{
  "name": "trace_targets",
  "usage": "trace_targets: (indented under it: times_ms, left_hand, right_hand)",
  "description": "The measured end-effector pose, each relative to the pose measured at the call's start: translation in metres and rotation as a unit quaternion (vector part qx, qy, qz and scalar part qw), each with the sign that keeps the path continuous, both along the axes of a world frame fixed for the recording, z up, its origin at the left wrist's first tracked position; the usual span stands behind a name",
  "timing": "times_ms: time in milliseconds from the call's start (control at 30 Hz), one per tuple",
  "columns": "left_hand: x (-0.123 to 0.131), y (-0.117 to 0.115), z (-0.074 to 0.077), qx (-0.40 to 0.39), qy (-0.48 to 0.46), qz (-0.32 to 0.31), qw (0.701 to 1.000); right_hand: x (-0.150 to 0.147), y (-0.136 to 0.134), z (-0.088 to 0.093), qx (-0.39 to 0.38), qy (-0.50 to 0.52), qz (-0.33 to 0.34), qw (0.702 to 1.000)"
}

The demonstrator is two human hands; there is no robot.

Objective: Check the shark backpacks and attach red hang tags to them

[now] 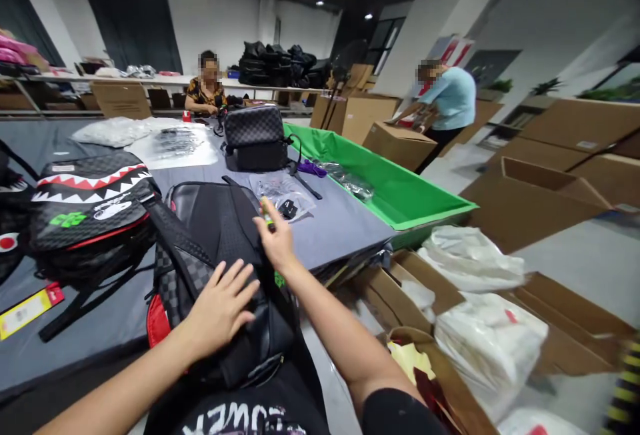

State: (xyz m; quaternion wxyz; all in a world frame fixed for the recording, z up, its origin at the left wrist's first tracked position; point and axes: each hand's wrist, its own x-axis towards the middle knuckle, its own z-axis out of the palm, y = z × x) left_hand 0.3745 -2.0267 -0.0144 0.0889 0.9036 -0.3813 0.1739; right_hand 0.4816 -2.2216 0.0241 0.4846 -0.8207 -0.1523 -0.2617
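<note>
A black backpack point(213, 221) lies back side up at the table's near edge, its padded panel and straps facing me. My left hand point(225, 301) rests flat on its lower part, fingers spread. At the bag's right edge, my right hand point(277, 241) is closed around a small yellow-green item point(269, 217); its kind is mostly hidden by the fingers. Just beyond that hand lies a clear plastic bag point(283, 195) with small black pieces in it. To the left sits a checkered backpack point(93, 205) with a shark-teeth print.
Another checkered bag point(255, 135) stands farther back on the grey table point(345, 221). A green-lined bin point(400, 181) adjoins its right side. Cardboard boxes point(535, 201) and white plastic bags point(490, 341) crowd the right. One person point(206, 88) sits across; another point(447, 98) bends over a box.
</note>
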Motion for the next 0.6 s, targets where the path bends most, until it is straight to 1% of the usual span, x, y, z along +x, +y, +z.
trace_targets:
  times_ms: [33, 67, 100, 133, 167, 200, 233, 267, 300, 333, 367, 400, 433, 467, 500, 533, 567, 600]
  left_hand:
    - [0.007, -0.010, -0.016, 0.011, -0.003, 0.022, 1.000]
    - [0.009, -0.015, -0.034, 0.018, -0.003, 0.053, 0.998]
    - [0.004, -0.015, -0.052, 0.020, -0.003, 0.085, 0.996]
    - [-0.006, -0.011, -0.068, 0.020, -0.001, 0.113, 0.993]
    - [-0.018, -0.006, -0.082, 0.022, 0.002, 0.133, 0.991]
    - [-0.032, -0.001, -0.091, 0.025, 0.007, 0.147, 0.989]
    - [-0.044, 0.003, -0.094, 0.031, 0.014, 0.157, 0.987]
    - [-0.052, 0.006, -0.092, 0.038, 0.024, 0.160, 0.986]
    - [-0.053, 0.006, -0.084, 0.046, 0.039, 0.158, 0.986]
    - [-0.048, 0.004, -0.073, 0.054, 0.056, 0.149, 0.986]
    - [-0.035, 0.002, -0.058, 0.058, 0.068, 0.136, 0.987]
    - [-0.015, -0.001, -0.043, 0.062, 0.075, 0.112, 0.989]
    - [0.011, -0.005, -0.028, 0.061, 0.071, 0.090, 0.992]
    - [0.042, -0.010, -0.016, 0.053, 0.044, 0.065, 0.995]
    - [0.076, -0.016, -0.007, 0.048, 0.016, 0.029, 0.998]
    - [0.111, -0.023, -0.001, 0.041, -0.017, -0.004, 0.999]
    - [0.144, -0.031, 0.001, 0.043, -0.041, -0.040, 0.997]
    - [0.175, -0.039, 0.001, 0.049, -0.055, -0.074, 0.995]
  right_hand:
    - [-0.004, 0.009, -0.013, -0.052, -0.006, 0.032, 0.998]
    - [-0.009, 0.010, -0.027, -0.111, -0.006, 0.054, 0.992]
    - [-0.016, 0.005, -0.041, -0.167, -0.001, 0.062, 0.984]
    - [-0.022, -0.006, -0.055, -0.212, 0.009, 0.054, 0.976]
    - [-0.028, -0.022, -0.068, -0.238, 0.024, 0.027, 0.971]
    - [-0.032, -0.039, -0.078, -0.238, 0.043, -0.015, 0.970]
    - [-0.035, -0.057, -0.087, -0.216, 0.066, -0.066, 0.972]
    - [-0.037, -0.071, -0.093, -0.180, 0.090, -0.116, 0.973]
    - [-0.038, -0.081, -0.096, -0.136, 0.113, -0.159, 0.971]
    - [-0.039, -0.085, -0.097, -0.088, 0.137, -0.193, 0.968]
    - [-0.039, -0.083, -0.096, -0.042, 0.159, -0.214, 0.963]
    - [-0.040, -0.075, -0.095, -0.002, 0.180, -0.220, 0.959]
    - [-0.041, -0.064, -0.094, 0.035, 0.211, -0.217, 0.952]
    - [-0.042, -0.050, -0.094, 0.055, 0.234, -0.200, 0.950]
    - [-0.041, -0.037, -0.095, 0.060, 0.233, -0.183, 0.953]
    - [-0.040, -0.024, -0.098, 0.043, 0.223, -0.168, 0.959]
    - [-0.040, -0.013, -0.102, 0.006, 0.209, -0.173, 0.962]
    - [-0.040, -0.004, -0.106, -0.046, 0.184, -0.180, 0.965]
